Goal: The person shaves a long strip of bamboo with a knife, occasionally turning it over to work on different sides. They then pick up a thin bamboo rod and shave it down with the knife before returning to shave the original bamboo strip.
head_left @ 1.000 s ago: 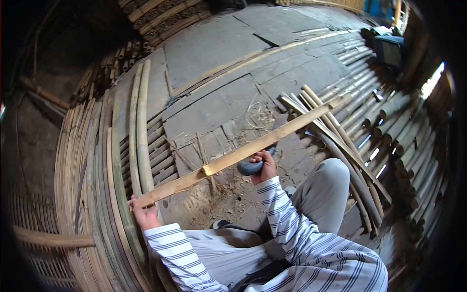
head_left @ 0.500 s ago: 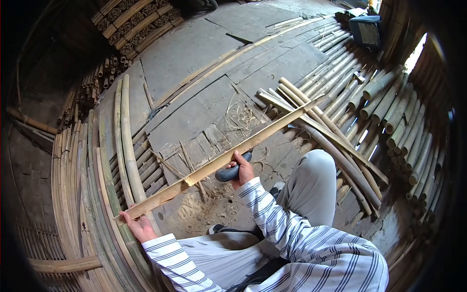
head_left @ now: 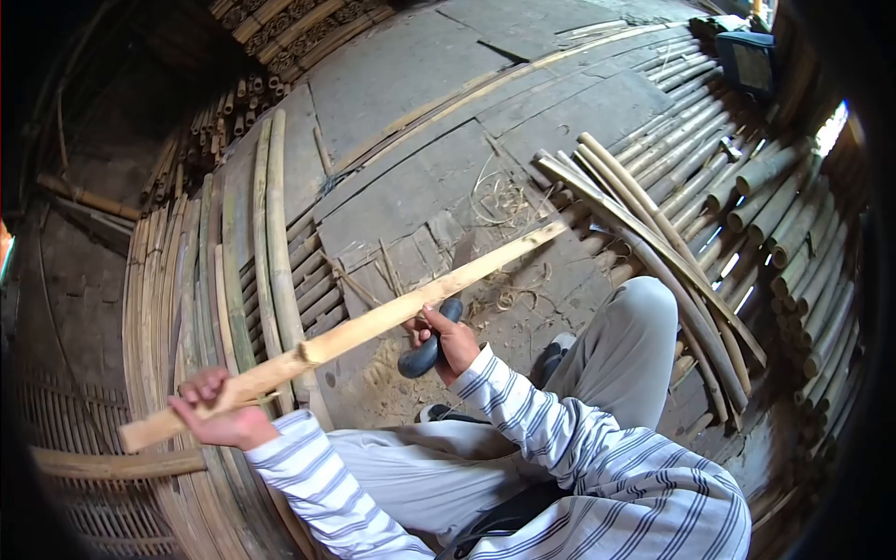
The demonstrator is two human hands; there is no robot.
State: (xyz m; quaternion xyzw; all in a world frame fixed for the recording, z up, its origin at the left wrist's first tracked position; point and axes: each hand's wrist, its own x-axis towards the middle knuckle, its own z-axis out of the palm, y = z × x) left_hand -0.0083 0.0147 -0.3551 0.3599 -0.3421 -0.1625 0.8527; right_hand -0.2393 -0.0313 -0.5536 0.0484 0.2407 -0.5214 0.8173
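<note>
A long split bamboo strip [head_left: 392, 313] lies slantwise across the view, its pale inner face showing and a node near its middle. Near its lower left end, my left hand [head_left: 217, 411] is wrapped round it. My right hand [head_left: 446, 341] is closed round a dark curved handle [head_left: 422, 357] just under the strip's middle, thumb against the strip's edge. Whatever blade belongs to the handle is mostly hidden behind the strip. Shavings [head_left: 383, 373] lie on the floor below.
Long bamboo poles [head_left: 271, 233] lie at the left. More poles [head_left: 653, 210] and cut bamboo tubes [head_left: 793, 224] lie at the right. Bundled bamboo [head_left: 308, 33] stands at the back. My bent knee [head_left: 644, 313] rises below the strip's right end.
The strip has turned to show its pale inner face, and its left end has shifted left and nearer. My left hand has moved left with it. The view has also shifted.
</note>
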